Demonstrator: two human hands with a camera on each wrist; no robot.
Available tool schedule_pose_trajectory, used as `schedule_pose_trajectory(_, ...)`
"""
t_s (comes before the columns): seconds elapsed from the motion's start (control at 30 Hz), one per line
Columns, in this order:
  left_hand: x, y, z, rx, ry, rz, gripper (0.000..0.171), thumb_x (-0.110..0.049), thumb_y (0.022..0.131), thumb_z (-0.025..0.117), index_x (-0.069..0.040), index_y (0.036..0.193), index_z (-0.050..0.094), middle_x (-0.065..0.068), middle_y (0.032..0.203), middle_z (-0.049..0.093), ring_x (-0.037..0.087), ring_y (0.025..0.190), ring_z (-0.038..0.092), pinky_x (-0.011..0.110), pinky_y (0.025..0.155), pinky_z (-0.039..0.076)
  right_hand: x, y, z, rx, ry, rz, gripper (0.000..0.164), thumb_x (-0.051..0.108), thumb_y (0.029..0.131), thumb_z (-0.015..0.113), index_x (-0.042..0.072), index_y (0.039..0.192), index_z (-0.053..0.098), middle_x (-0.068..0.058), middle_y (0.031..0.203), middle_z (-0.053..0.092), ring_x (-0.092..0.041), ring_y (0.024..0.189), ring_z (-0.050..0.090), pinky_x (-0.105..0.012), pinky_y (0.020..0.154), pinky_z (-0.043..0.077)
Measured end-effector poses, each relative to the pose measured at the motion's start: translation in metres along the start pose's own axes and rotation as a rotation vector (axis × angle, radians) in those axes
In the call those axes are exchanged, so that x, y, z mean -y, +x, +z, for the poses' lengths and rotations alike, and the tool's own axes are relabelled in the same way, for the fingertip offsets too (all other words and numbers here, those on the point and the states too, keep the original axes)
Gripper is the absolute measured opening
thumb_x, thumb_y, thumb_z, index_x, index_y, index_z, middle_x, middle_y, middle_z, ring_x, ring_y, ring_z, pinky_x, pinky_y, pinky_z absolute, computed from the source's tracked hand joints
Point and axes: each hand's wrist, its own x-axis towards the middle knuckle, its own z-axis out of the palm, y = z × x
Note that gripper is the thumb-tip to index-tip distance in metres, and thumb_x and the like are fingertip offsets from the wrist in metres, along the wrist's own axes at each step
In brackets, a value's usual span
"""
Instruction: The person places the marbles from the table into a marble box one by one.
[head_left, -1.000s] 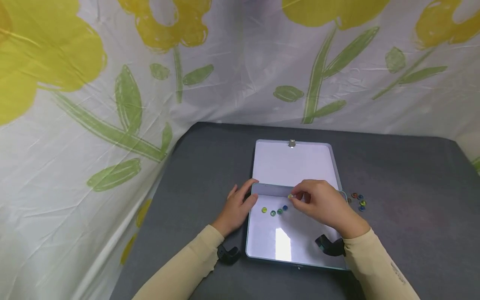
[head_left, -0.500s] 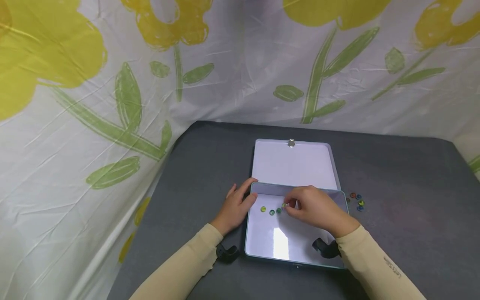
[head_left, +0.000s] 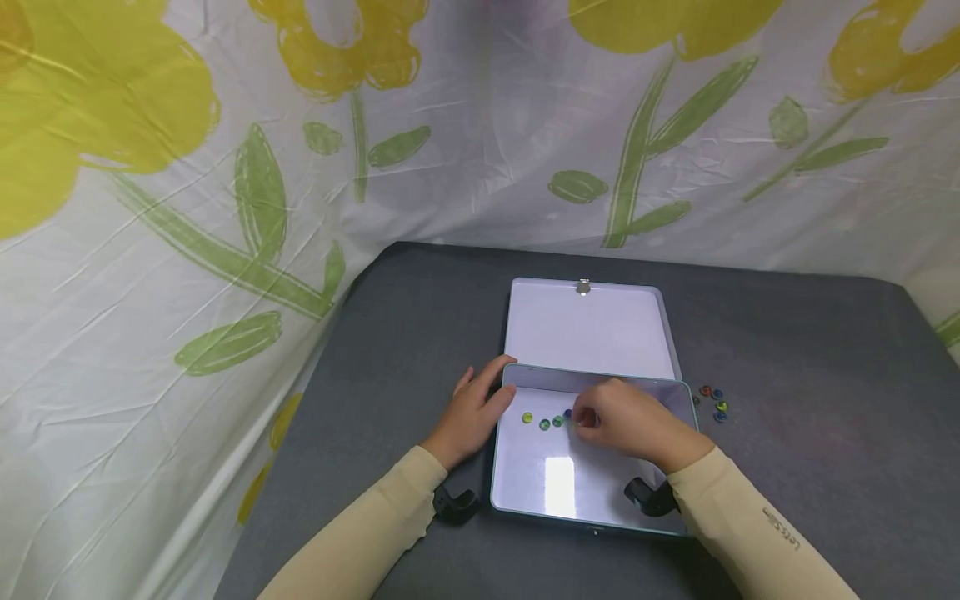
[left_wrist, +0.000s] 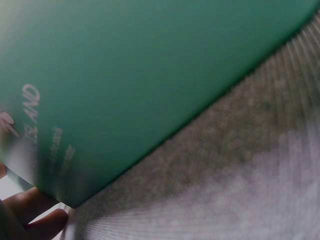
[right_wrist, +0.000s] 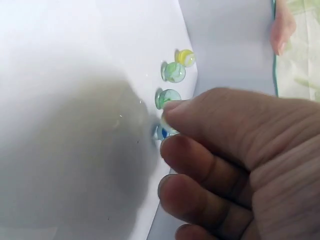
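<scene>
A tin box [head_left: 525, 479], white inside and green outside, lies with its lid [head_left: 588, 329] folded back. My left hand [head_left: 465, 421] grips its back left corner, thumb over the rim. Inside stand a yellow marble [head_left: 527, 417], two green marbles [head_left: 545, 424] and a blue marble [head_left: 567, 413] in a bent row. My right hand [head_left: 637, 421] is low over the box floor, at the right end of this row. Between its thumb and forefinger it pinches a marble [right_wrist: 165, 123], mostly hidden, close beside the blue one in the right wrist view.
Several more marbles [head_left: 721, 406] lie on the dark grey tabletop [head_left: 810, 433] just right of the box. A metal clasp [head_left: 582, 287] sits on the lid's far edge. Behind the table hangs a white cloth [head_left: 480, 167] with yellow flowers.
My right hand has lowered and moved left and toward me, bringing the pinched marble to the row's right end beside the blue one. My left hand stays at the box corner.
</scene>
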Motion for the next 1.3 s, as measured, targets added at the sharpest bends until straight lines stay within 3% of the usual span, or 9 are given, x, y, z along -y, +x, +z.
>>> schedule_pose_trajectory(0.3,-0.003,0.000,-0.001,-0.010,-0.002,-0.003,0.048,-0.032,0.109,0.045,-0.017,0.154,0.048,0.005,0.145,0.064,0.022,0.149,0.047,0.056,0.130,0.005,-0.003,0.000,0.000,0.058,-0.022,0.041,0.008,0.006,0.084,0.084,0.011,0.088,0.080,0.008,0.078,0.072,-0.004,0.070,0.058,-0.028,0.068,0.056)
schedule_pose_trajectory(0.73,-0.004,0.001,-0.001,-0.022,-0.007,0.005,0.047,-0.034,0.109,0.045,-0.018,0.154,0.048,0.005,0.146,0.064,0.023,0.149,0.047,0.058,0.129,0.005,-0.002,0.001,-0.004,0.065,-0.040,0.029,0.009,0.004,0.084,0.083,0.012,0.087,0.080,0.008,0.078,0.072,-0.004,0.069,0.058,-0.027,0.067,0.056)
schedule_pose_trajectory(0.93,-0.004,0.002,-0.002,-0.020,-0.004,-0.001,0.048,-0.034,0.110,0.044,-0.017,0.154,0.048,0.005,0.147,0.063,0.022,0.149,0.046,0.056,0.130,0.004,-0.001,0.001,-0.006,0.039,-0.001,0.020,0.007,0.006,0.084,0.083,0.010,0.089,0.080,0.008,0.077,0.070,-0.004,0.069,0.056,-0.026,0.066,0.054)
schedule_pose_trajectory(1.3,0.000,-0.001,0.001,-0.010,-0.018,-0.014,0.047,-0.033,0.110,0.045,-0.018,0.155,0.048,0.004,0.147,0.063,0.023,0.149,0.046,0.057,0.130,0.004,-0.001,-0.004,-0.017,-0.015,0.181,-0.015,0.009,0.014,0.093,0.080,0.012,0.084,0.079,0.011,0.075,0.069,-0.004,0.062,0.053,-0.023,0.055,0.047)
